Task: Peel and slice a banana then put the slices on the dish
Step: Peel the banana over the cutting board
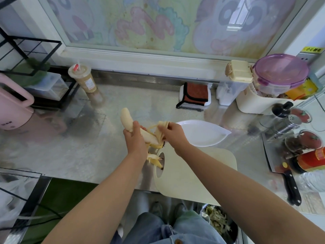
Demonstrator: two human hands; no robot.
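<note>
A mostly peeled banana is held above the steel counter, its bare pale end pointing up and to the left. My left hand grips it round the middle. My right hand pinches strips of yellow peel pulled off toward the right. More peel strips hang below my left hand, over the handle hole of the cream cutting board. The white leaf-shaped dish sits just behind the board, to the right of my hands, with nothing on it.
A black-handled cleaver lies at the counter's right. Jars, a shaker and a red bottle crowd the right edge. A drink cup, a pink appliance and a cloth on a white holder stand at the back. A bin of scraps is below.
</note>
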